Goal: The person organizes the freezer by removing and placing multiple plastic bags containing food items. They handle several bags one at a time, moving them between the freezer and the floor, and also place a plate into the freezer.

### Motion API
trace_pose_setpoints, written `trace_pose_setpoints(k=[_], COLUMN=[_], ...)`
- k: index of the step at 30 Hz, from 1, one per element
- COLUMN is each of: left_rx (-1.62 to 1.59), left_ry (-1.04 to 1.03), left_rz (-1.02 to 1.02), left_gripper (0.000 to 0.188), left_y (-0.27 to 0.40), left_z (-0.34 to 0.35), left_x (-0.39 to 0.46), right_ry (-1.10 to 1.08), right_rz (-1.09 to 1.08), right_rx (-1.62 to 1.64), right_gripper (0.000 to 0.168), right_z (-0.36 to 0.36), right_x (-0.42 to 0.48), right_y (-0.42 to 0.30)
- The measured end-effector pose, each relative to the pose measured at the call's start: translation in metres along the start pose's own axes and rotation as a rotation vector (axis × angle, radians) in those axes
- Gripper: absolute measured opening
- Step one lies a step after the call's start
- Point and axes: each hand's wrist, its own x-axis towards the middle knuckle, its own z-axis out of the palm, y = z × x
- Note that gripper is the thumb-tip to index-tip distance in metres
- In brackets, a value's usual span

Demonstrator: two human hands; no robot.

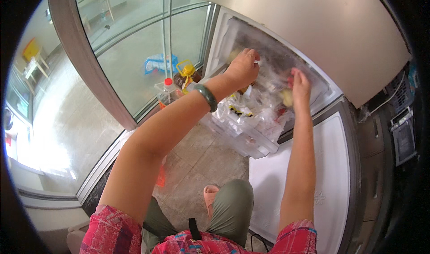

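Note:
A clear-fronted freezer drawer (247, 141) is pulled out before me, heaped with translucent plastic bags (265, 114). Above its back part is my left hand (247, 66), fingers curled; a dark green bangle (206, 98) circles that wrist. My right hand (300, 86) is over the drawer's right side, its fingers bent and blurred. Filmy, blurred plastic or mist (270, 67) shows between both hands, and whether either grips it is unclear. Just left of my right wrist is a pale yellow lump (286, 98), too blurred to name.
The white-lined freezer door (322, 173) stands open on the right, below the closed upper door (312, 29). Left of the drawer are a red-capped bottle (169, 91) and a yellow-capped jug (188, 74), beside a framed glass panel (134, 59). Dark cabinet drawers (371, 166) line the right.

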Motion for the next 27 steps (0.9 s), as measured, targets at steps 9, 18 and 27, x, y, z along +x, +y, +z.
trace_pose_setpoints(k=[9, 18, 27], left_rx=[0.336, 0.591, 0.737], left_ry=[-0.174, -0.461, -0.678], left_rz=[-0.117, 0.089, 0.135], left_gripper=[0.041, 0.077, 0.076], left_y=[-0.011, -0.028, -0.033], left_z=[-0.068, -0.035, -0.037], left_x=[-0.144, -0.146, -0.113], right_ry=[-0.17, -0.242, -0.238], right_rz=[0.043, -0.396, -0.514], right_rx=[0.088, -0.787, -0.848], right_gripper=[0.034, 0.054, 0.047], right_z=[0.022, 0.043, 0.055], right_x=[-0.082, -0.192, -0.176], right_y=[-0.045, -0.013, -0.004])
